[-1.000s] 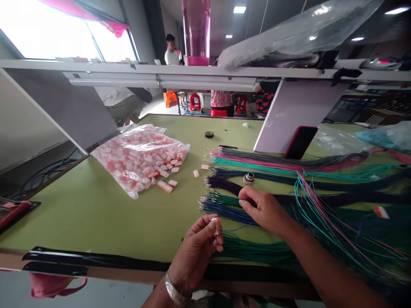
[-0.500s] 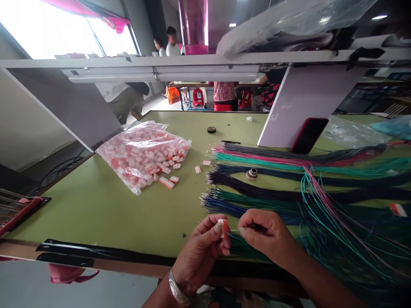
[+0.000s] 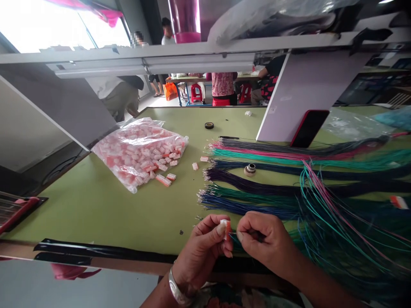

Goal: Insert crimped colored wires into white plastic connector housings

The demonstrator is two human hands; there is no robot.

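Note:
My left hand [image 3: 205,241] pinches a small white-and-orange connector housing [image 3: 227,230] between thumb and fingers, above the table's front edge. Just to its right, my right hand [image 3: 265,235] is closed with thumb and forefinger together on a thin wire [image 3: 234,234], whose end meets the orange side of the housing. How deep the wire sits cannot be made out. Behind and right of my hands lie bundles of blue wires [image 3: 244,206], green wires [image 3: 237,193] and dark purple wires [image 3: 240,179], their metal-tipped ends pointing left.
A clear plastic bag [image 3: 138,141] of connector housings lies at left, with several loose ones [image 3: 163,180] by its mouth. Black tape [image 3: 209,125], a small metal-topped roll [image 3: 250,169] and a phone [image 3: 310,128] leaning on the shelf's upright stand farther back. A shelf [image 3: 180,51] spans the table.
My right fingers have come slightly closer to the connector housing, and less wire shows between them. The whole view has shifted a little.

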